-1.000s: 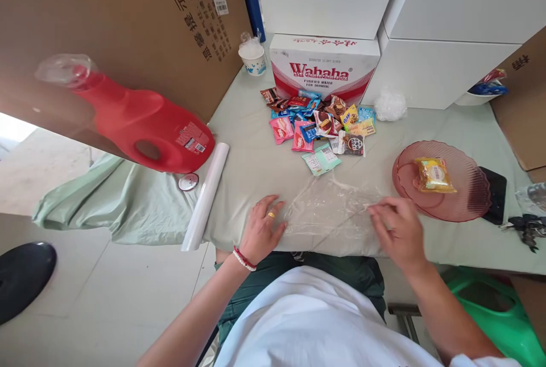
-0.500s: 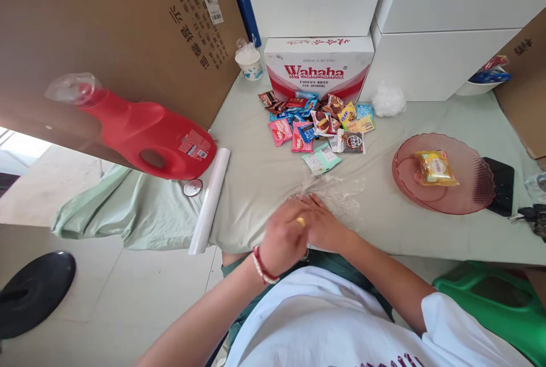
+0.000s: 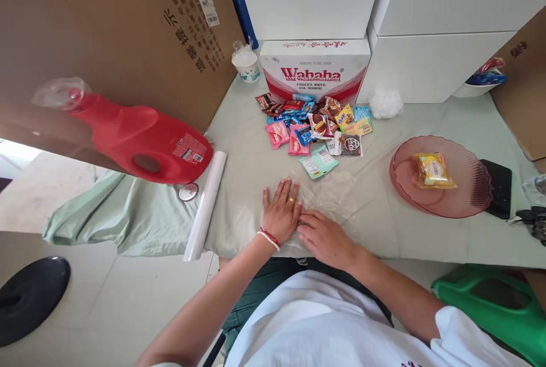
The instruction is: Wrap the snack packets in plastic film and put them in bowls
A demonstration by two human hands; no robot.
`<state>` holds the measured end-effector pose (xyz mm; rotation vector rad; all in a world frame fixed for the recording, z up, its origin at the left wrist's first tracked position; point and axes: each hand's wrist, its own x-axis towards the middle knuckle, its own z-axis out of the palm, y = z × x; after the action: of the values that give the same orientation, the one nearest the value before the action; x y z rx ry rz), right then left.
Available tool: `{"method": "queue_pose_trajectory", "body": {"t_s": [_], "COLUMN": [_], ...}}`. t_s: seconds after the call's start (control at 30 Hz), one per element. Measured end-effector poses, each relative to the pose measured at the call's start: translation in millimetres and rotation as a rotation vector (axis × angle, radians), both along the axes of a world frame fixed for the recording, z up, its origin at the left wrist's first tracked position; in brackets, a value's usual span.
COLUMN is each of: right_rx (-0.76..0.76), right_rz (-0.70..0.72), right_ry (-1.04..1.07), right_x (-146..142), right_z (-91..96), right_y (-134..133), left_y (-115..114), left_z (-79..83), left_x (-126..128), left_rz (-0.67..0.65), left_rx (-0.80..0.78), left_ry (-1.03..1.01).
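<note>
A thin sheet of clear plastic film (image 3: 335, 196) lies crinkled on the cloth in front of me. My left hand (image 3: 280, 212), with a ring and a red-and-white bracelet, rests flat at the film's left side, fingers spread. Close against it, my right hand (image 3: 326, 239) lies on the film's near part, its fingers loosely stretched toward the left hand. I see nothing held in either one. Just beyond the film are a mint-green snack packet (image 3: 318, 162) and a pile of small wrapped snacks (image 3: 313, 122).
To the left stand a red jug (image 3: 147, 142) and a white roll (image 3: 206, 207). A Wahaha box (image 3: 313, 71) backs the snacks, with a paper cup (image 3: 246, 65) beside it. A pink plate (image 3: 467, 185) carrying a yellow packet (image 3: 435, 170) overlaps a black phone-like object (image 3: 503, 188).
My left hand has come off the right hand and moved forward and left, and its fingers have spread flat. The right hand has shifted slightly toward me.
</note>
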<state>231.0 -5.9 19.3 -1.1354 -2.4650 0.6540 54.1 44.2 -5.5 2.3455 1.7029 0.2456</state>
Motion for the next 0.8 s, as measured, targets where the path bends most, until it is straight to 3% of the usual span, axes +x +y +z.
{"method": "queue_pose_trajectory", "body": {"t_s": [0.13,0.27,0.37,0.43,0.53,0.6,0.7,0.8], "right_rx": [-0.002,-0.009,0.036,0.122,0.248,0.256,0.236,0.213], "right_rz": [-0.198,-0.541,-0.665,-0.638,-0.468,-0.395,-0.505,-0.686], "right_ry": [-0.096,-0.207,-0.182,-0.153,-0.152,-0.186,-0.167,0.1], "right_x": [36.0,91.3,110.5,104.8,80.3,65.4,58.0,62.6], "right_z": [1.1,1.0,10.7,16.9,22.5,27.8,43.8,58.6], "right_y": [32.1,85.5,126.1,153.1,193.1,214.3,224.0,196.2], "left_y": [-9.5,-7.0,-4.6,-4.1,-4.7,-5.4,-6.6,-7.1], "left_z": [-0.9,-0.7,-1.2,-1.6,-1.1,0.0,1.4,1.4], "left_x": [-2.4,-10.4,-15.0,-15.5,-14.3,-13.7,-13.6,-13.3], "left_rz": [-0.051,-0.032,-0.036,-0.038,-0.039,-0.035,-0.021,-0.008], "left_rx": [0.016,-0.002,-0.002,0.003,0.002,-0.003,-0.01,-0.001], "left_ry": [0.037,0.035,0.031,0.033,0.042,0.044,0.033,0.014]}}
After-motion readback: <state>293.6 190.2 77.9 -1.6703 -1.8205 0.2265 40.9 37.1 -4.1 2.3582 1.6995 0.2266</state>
